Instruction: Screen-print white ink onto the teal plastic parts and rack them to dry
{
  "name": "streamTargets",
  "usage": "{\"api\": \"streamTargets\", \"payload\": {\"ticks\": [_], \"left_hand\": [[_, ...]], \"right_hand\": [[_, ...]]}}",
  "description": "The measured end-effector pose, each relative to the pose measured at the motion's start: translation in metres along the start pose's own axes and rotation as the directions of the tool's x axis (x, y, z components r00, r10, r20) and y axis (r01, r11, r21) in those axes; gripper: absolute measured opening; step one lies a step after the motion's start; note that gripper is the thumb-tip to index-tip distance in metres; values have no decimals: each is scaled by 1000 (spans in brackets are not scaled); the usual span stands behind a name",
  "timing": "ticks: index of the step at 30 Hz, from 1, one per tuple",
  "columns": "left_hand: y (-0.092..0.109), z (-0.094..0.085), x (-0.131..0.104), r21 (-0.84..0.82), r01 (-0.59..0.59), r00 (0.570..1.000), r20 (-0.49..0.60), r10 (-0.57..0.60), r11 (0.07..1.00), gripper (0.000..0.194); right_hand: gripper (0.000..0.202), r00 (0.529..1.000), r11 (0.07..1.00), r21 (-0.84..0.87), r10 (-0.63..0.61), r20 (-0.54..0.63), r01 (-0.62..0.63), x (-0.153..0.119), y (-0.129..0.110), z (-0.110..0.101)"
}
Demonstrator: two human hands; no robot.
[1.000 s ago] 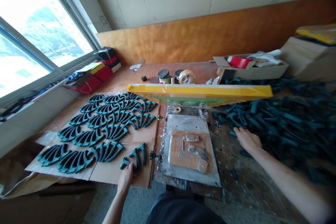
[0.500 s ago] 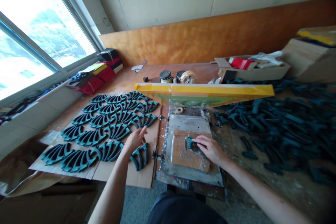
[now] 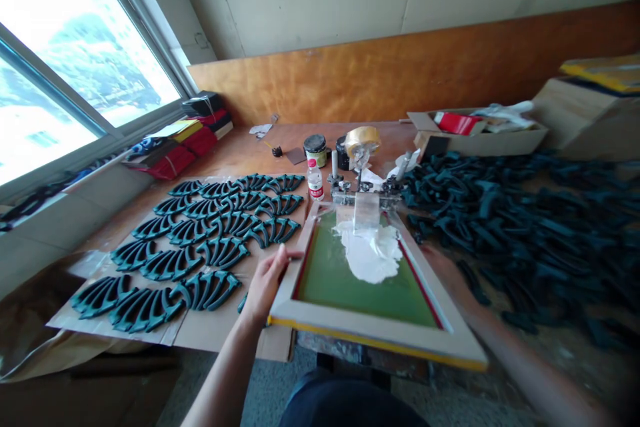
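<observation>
A screen printing frame (image 3: pixel 370 327) lies lowered over the work board, its green mesh (image 3: pixel 330 267) carrying a pool of white ink (image 3: pixel 373 257). My left hand (image 3: pixel 267 280) grips the frame's left side, with the thumb raised along the edge. My right hand (image 3: pixel 447 273) is smeared by motion beside the frame's right edge, and its fingers cannot be made out. At the far end of the mesh, a pale squeegee (image 3: pixel 367 213) stands in the ink. The frame hides the green plastic handle piece and wooden jig beneath it.
Rows of dark green handle pieces (image 3: pixel 200 230) lie on cardboard at left. A heap of similar pieces (image 3: pixel 480 220) covers the right side. Behind the frame are a clear bottle (image 3: pixel 315 180), a jar (image 3: pixel 315 149), a tape roll (image 3: pixel 363 140) and a clamp (image 3: pixel 345 197).
The frame has swung down from its raised position over the jig. My right hand has let go of the green handle piece and moved right. My left hand has taken the frame's edge.
</observation>
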State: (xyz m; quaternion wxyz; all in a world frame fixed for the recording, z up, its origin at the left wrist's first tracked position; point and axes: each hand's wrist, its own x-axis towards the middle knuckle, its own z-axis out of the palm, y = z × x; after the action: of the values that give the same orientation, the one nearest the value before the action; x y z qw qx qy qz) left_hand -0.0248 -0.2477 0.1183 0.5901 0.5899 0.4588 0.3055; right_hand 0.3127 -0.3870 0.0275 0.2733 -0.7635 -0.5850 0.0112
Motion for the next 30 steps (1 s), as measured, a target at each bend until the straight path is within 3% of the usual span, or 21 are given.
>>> {"api": "streamTargets", "payload": {"ticks": [2,4,6,8,10,12,14,16,19,21,22,25,27,30], "left_hand": [[-42,0,-7,55,106,992,70,-110,993,60],[-79,5,-6,96,136,987,77,-144,986,71],[-106,11,-1,179,143,987,49,-154,973,72],[-120,14,5,265,147,987,28,-159,953,68],[-126,13,8,322,148,986,25,-165,935,63],[-127,12,9,346,144,986,36,-166,927,60],[-127,11,9,355,141,985,41,-166,924,57],[-128,10,9,364,143,985,33,-167,920,55],[-128,11,8,383,132,987,32,-156,914,53],[-127,11,8,390,121,989,36,-146,913,52],[-126,11,8,391,119,989,35,-144,913,52],[-124,11,8,382,125,989,25,-145,916,51],[-124,11,8,366,124,990,24,-143,922,51],[-125,11,8,331,124,990,27,-141,935,53]], "right_hand": [[45,996,1000,-6,-19,-87,18,22,-3,-13],[45,984,993,-47,-114,-137,109,46,-22,-17],[52,971,966,-139,-228,-68,217,66,-50,-11],[42,957,935,-209,-271,100,286,75,-73,1],[21,930,921,-213,-272,247,326,70,-85,14],[7,901,909,-184,-308,307,373,53,-85,23],[14,855,869,-143,-416,311,475,30,-79,24],[18,773,794,-87,-552,313,602,12,-73,18],[16,671,724,8,-643,370,690,7,-68,3],[13,668,756,58,-609,427,652,15,-68,-3],[12,693,784,59,-578,429,618,19,-68,-2],[15,776,810,-14,-555,300,586,19,-68,10],[21,761,772,-45,-614,210,635,7,-66,19],[20,717,740,15,-656,236,672,-6,-63,19]]}}
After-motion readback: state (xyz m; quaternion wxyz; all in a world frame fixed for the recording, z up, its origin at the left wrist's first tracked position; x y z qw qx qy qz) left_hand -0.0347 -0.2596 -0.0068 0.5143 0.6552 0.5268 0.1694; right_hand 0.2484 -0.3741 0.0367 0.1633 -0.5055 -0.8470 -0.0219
